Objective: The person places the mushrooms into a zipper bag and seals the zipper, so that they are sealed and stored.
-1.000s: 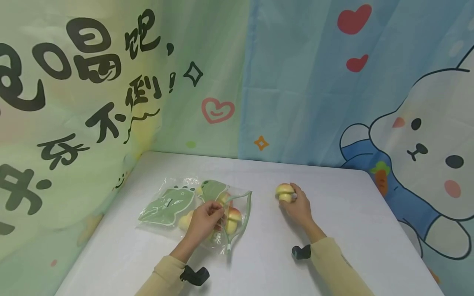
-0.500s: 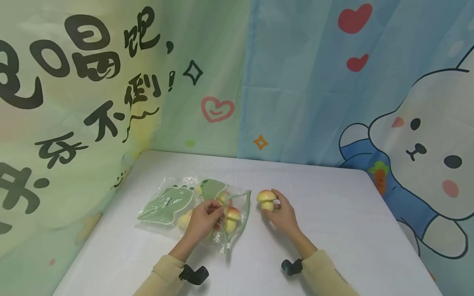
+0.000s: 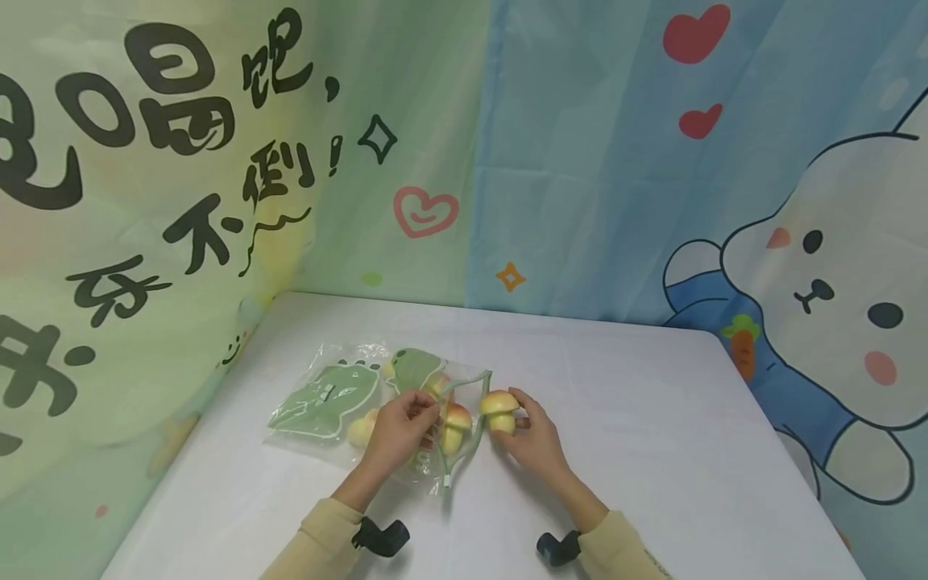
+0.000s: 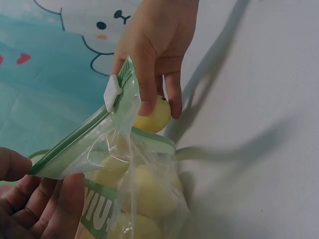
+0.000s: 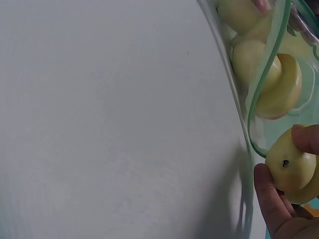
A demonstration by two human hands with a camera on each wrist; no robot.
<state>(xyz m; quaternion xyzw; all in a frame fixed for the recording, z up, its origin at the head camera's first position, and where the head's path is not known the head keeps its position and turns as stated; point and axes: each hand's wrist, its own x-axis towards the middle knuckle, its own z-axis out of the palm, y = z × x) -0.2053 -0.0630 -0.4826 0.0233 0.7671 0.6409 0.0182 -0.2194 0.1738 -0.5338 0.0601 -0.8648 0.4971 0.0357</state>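
Note:
A clear zip bag [image 3: 326,403] with green print lies on the white table, its green-edged mouth spread open toward the right. My left hand [image 3: 395,431] pinches the mouth's edge between thumb and fingers. A white slider [image 4: 112,93] sits on the zip in the left wrist view. Several toy mushrooms [image 3: 457,431] with yellow stems and reddish caps are inside. My right hand [image 3: 538,447] grips another toy mushroom [image 3: 499,407] by its side, right at the bag's mouth. Its pale stem end [image 5: 290,165] faces the right wrist camera.
The white table [image 3: 652,419] reaches back to a printed cloth backdrop [image 3: 580,161]. Black wrist-worn devices [image 3: 380,538] sit at both cuffs.
My right hand has carried its toy mushroom leftward and slightly nearer, from apart from the bag to the bag's mouth. My left hand has kept its pinch in place.

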